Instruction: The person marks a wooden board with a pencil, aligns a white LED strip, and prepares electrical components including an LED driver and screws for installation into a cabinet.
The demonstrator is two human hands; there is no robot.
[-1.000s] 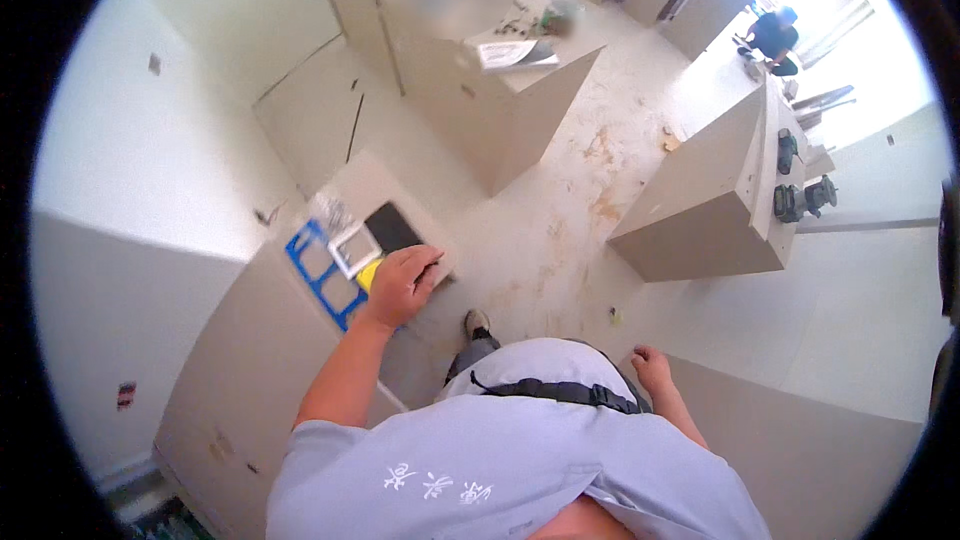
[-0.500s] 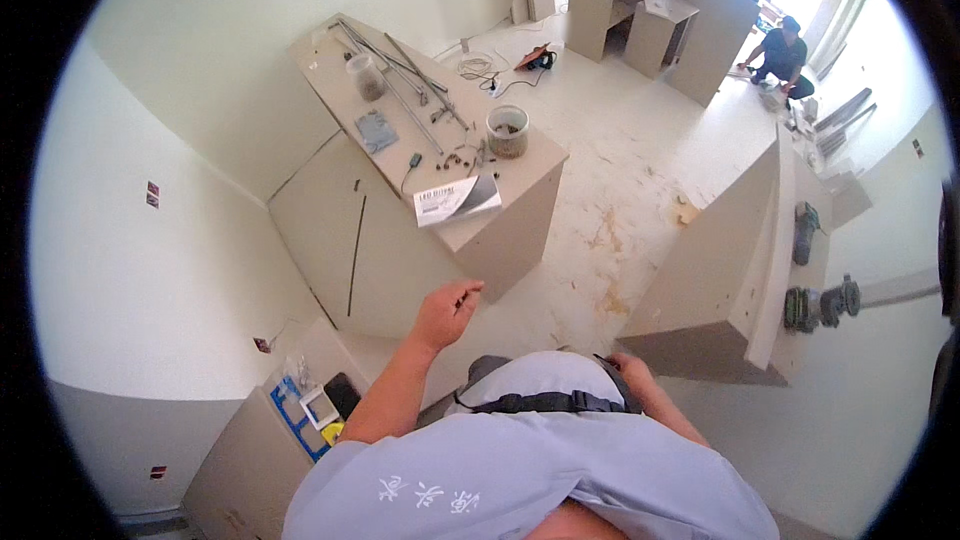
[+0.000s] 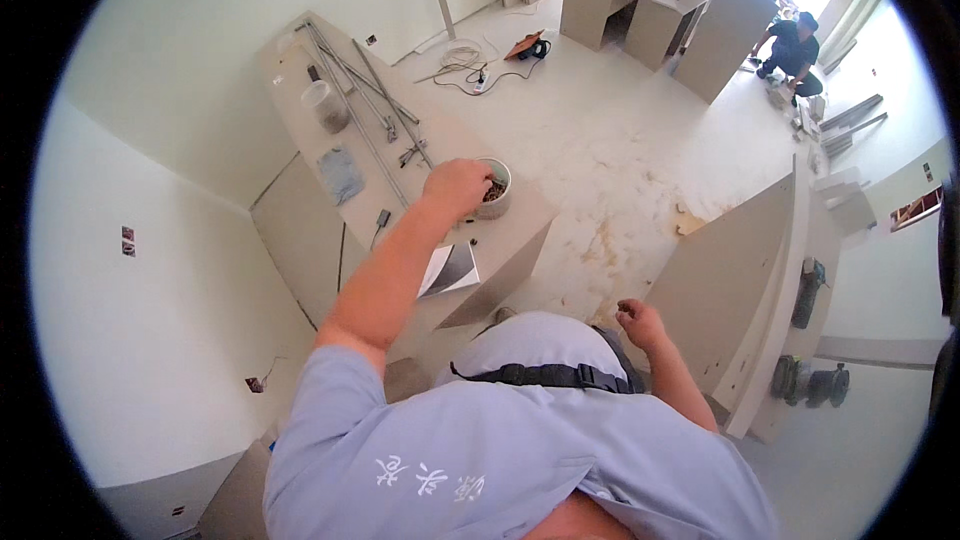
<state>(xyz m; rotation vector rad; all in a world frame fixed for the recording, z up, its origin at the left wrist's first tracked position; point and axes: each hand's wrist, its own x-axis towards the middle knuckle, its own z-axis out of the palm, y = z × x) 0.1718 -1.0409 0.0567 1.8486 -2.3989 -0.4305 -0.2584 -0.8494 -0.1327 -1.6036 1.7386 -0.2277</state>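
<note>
My left hand (image 3: 459,188) reaches over the near-left rim of a clear round tub (image 3: 503,206) of small brown hardware pieces. Its fingertips dip inside the tub, hidden behind the hand and rim. The tub stands on the pale cabinet (image 3: 440,317), beside a white-and-dark box (image 3: 452,269). Low beside my waist, my right hand (image 3: 641,324) is raised off any surface with its fingers curled together. Whatever may be between those fingers is too small to make out.
Metal rods (image 3: 360,90), a second tub (image 3: 326,108) and a grey-blue packet (image 3: 341,175) lie further along the cabinet. At right, a board panel (image 3: 715,275) carries power tools (image 3: 808,292). A cable (image 3: 460,58) lies on the floor; a person (image 3: 793,58) crouches far right.
My left hand has moved forward from beside the cabinet's near end to the tub. My right hand has come up from my waist. The view has shifted, and my body stands closer to the cabinet.
</note>
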